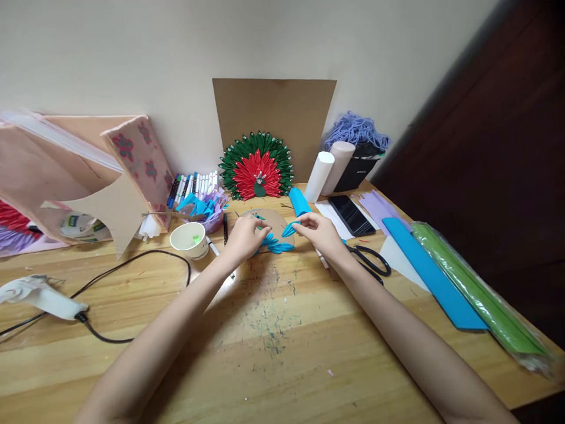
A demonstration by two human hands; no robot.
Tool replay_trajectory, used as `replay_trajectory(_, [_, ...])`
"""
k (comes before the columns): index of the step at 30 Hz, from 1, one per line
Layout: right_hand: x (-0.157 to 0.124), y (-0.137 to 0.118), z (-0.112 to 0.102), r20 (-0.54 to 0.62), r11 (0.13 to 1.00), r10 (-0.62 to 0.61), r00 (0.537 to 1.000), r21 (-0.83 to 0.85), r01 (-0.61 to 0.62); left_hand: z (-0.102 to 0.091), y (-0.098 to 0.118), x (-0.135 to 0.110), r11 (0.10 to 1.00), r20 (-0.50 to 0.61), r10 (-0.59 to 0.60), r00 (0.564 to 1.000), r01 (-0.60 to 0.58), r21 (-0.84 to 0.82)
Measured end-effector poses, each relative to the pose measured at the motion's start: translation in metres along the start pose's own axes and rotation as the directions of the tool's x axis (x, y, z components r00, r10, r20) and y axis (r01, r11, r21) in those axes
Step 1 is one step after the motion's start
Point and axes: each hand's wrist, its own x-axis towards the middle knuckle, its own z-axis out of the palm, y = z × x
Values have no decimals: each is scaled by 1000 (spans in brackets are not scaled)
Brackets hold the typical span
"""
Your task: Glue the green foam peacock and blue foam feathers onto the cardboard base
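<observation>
My left hand (246, 235) is closed, its fingers pressing on blue folded paper petals (274, 244) that lie on a round cardboard disc (274, 221). My right hand (318, 231) pinches a single blue paper petal (291, 228) just above the disc's right side. Both forearms reach in from the front edge of the wooden table (273, 330). A blue paper roll (300, 202) lies just behind the disc.
A finished red-and-green paper peacock (257, 166) leans on brown cardboard at the wall. A paper cup (189, 239), a bowl of blue pieces (205, 210), markers (189, 185) and a glue gun (42, 292) with cord are left. Scissors (369, 259), a phone (351, 214) and blue and green sheets (463, 277) lie right.
</observation>
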Motion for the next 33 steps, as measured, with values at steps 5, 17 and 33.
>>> replay_trajectory(5, [13,21,-2,-71,964,226,972,161,-213,30,-12,14,990,65,108,992,-113,80])
replay_trajectory(17, [9,30,6,-41,932,334,942,165,-323,40,-28,25,982,147,171,974,-180,49])
replay_trajectory(33, [5,42,10,-43,968,252,967,34,-250,39,-33,19,968,242,232,942,-247,35])
